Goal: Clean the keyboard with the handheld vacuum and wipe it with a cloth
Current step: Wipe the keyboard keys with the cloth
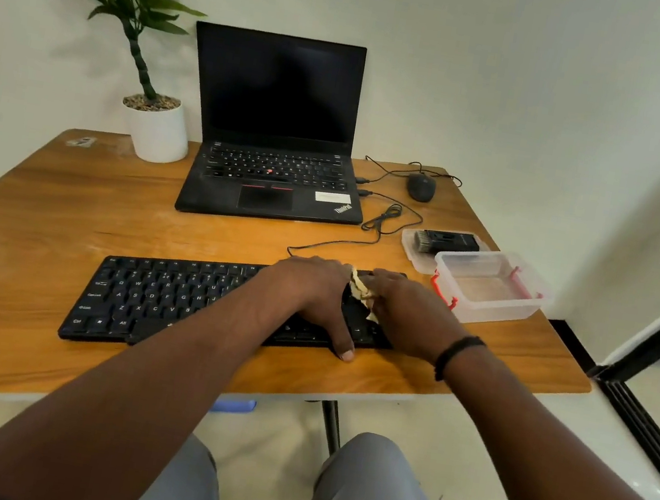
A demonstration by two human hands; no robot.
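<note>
A black keyboard (156,300) lies across the front of the wooden table (37,203). My left hand (308,294) rests flat over its right half, thumb reaching down past the front edge. My right hand (405,309) holds a crumpled pale yellow cloth (360,291) against the keyboard's right end, between the two hands. The black handheld vacuum (446,240) with a brush tip lies on a clear lid at the right.
An open black laptop (271,145) stands behind the keyboard, with a potted plant (157,127) to its left and a wired mouse (421,186) to its right. A clear plastic box (490,288) with red clips sits near the right edge. Cables (385,219) trail between them.
</note>
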